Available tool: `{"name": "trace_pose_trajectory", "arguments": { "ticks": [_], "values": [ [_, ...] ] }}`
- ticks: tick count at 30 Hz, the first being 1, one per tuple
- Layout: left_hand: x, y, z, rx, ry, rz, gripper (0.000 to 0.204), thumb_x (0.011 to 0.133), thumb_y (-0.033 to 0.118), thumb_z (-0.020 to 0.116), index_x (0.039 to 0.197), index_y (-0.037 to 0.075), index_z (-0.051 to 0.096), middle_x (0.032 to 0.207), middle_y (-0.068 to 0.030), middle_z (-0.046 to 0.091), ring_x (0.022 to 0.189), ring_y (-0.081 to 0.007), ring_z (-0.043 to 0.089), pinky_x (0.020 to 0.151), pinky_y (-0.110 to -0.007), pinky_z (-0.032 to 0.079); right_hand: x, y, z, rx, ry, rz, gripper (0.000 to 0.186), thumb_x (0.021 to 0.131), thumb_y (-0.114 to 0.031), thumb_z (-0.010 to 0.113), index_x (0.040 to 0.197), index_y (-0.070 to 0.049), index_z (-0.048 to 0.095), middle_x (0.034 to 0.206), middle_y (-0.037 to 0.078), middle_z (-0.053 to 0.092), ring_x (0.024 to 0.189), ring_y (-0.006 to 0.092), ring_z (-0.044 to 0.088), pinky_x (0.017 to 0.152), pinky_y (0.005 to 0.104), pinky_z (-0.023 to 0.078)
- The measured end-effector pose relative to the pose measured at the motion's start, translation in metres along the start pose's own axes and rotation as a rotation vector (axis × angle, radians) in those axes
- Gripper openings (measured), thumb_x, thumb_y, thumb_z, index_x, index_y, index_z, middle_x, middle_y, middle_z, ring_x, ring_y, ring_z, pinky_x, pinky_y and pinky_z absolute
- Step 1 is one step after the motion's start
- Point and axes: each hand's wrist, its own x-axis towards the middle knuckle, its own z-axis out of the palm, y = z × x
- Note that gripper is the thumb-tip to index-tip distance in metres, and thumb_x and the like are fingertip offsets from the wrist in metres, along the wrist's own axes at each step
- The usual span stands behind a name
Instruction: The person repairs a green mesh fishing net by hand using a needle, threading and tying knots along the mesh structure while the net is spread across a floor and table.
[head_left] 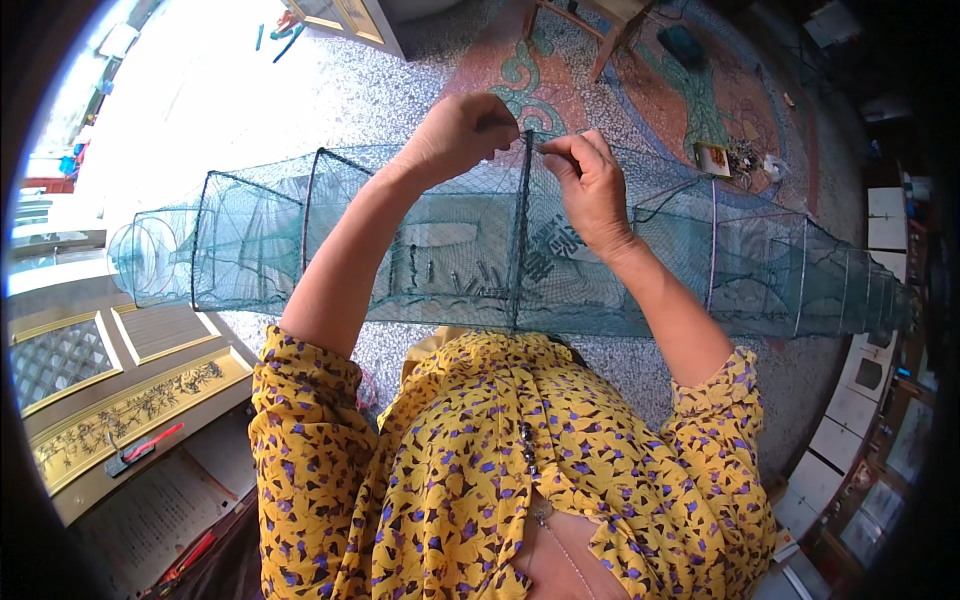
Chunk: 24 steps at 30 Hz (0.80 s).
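A long green mesh fishing trap (440, 240) stretches from left to right in front of me, held in shape by several upright dark frames. My left hand (462, 138) is closed in a pinch beside the top corner of the middle frame (522, 220). On the other side of that corner, my right hand (592, 190) pinches with thumb and forefinger. Whatever lies between the fingertips of either hand is too small to make out. Through the mesh, small dark metal-looking pieces (485, 277) and a pale sheet with dark printing (572, 242) show.
A wooden stool (610, 35) stands on the patterned floor beyond the trap. Further right lies a small box (713, 158) near loose odds and ends. Gold-trimmed panels (140, 400) lie at the left, with a red-handled tool (145, 448) on them. White cabinets (835, 440) line the right side.
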Motion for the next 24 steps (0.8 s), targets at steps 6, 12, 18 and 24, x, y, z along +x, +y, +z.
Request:
{"name": "trace_pose_trajectory", "arguments": {
  "ticks": [6, 12, 18, 24],
  "values": [
    [0.000, 0.002, 0.002, 0.072, 0.002, -0.054, 0.020, 0.089, 0.018, 0.055, 0.092, -0.002, 0.058, 0.074, -0.0038, 0.059, 0.066, -0.0101, 0.055, 0.061, -0.025, 0.047, 0.002, -0.017, 0.007, 0.044, 0.054, 0.092, 0.012, 0.081, -0.004, 0.061, 0.089, -0.005, 0.052, 0.079, 0.008, 0.057, 0.069, 0.0247, 0.058, 0.061, 0.0343, 0.047],
    [-0.005, -0.003, -0.004, -0.286, 0.093, -0.161, 0.024, 0.094, 0.023, 0.049, 0.091, 0.000, 0.054, 0.075, -0.0035, 0.054, 0.067, -0.0098, 0.051, 0.063, -0.025, 0.045, 0.015, -0.052, 0.006, -0.422, -0.006, -0.318, 0.008, 0.084, -0.006, 0.055, 0.091, -0.004, 0.054, 0.084, 0.011, 0.060, 0.079, 0.0283, 0.059, 0.070, 0.0364, 0.048],
    [-0.004, 0.002, -0.015, -0.535, 0.122, 0.004, 0.019, 0.093, 0.020, 0.049, 0.092, 0.001, 0.051, 0.078, -0.0044, 0.055, 0.069, -0.0111, 0.052, 0.064, -0.025, 0.044, 0.052, -0.037, 0.002, -0.159, -0.252, 0.061, 0.013, 0.083, -0.016, 0.063, 0.086, -0.003, 0.061, 0.083, 0.011, 0.065, 0.074, 0.0232, 0.063, 0.067, 0.0335, 0.049],
    [0.015, -0.021, -0.017, -0.693, 0.093, -0.227, 0.016, 0.091, 0.015, 0.051, 0.097, 0.000, 0.055, 0.084, -0.0072, 0.059, 0.074, -0.0149, 0.057, 0.069, -0.026, 0.048, 0.093, -0.047, 0.008, 0.001, -0.122, -0.097, 0.016, 0.084, -0.024, 0.060, 0.086, -0.009, 0.065, 0.070, 0.006, 0.065, 0.068, 0.0224, 0.064, 0.061, 0.0339, 0.049]
  ]
}}
